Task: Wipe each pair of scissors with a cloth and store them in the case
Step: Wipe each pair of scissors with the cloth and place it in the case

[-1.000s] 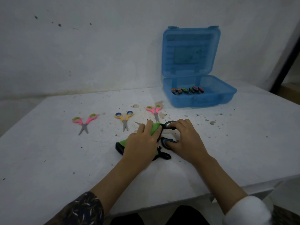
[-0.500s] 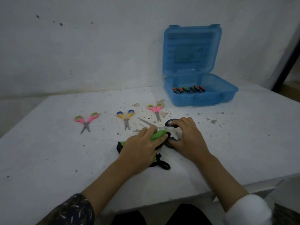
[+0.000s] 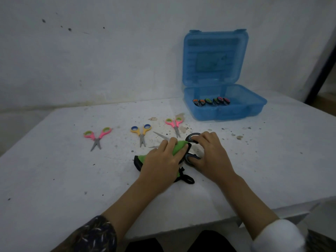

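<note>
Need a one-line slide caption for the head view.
Left hand wipes open black scissors with a green cloth, right hand gripping the handles; three small pairs wait near the open blue case.

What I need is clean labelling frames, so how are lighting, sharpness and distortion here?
Head view: dim, bluish, even, no glare. Head view: weak shadows beneath the left hand gripping the green cloth and right hand holding the black scissors. Head view: the dark post at right leans, likely wide-angle distortion; handles in the blue case look soft.
</note>
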